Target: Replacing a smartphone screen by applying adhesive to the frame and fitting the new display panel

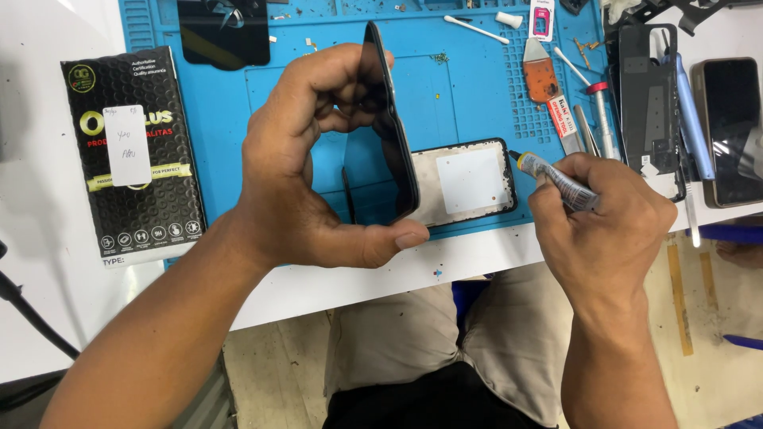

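While the left hand [306, 171] grips a phone frame [391, 127] upright on edge, the right hand [604, 214] clutches a glue tube [556, 181]. Its nozzle points toward the screen [465, 181] lying on the blue mat [469, 87].

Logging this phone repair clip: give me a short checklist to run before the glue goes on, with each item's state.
1. Left hand grips the black screen panel on edge: ok.
2. Right hand holds the glue tube: ok.
3. Tube nozzle points at the phone frame: ok.
4. Frame lies flat on the blue mat: ok.
5. Nozzle uncapped: cannot tell.
6. Mat free of loose debris: not ok, specks show.
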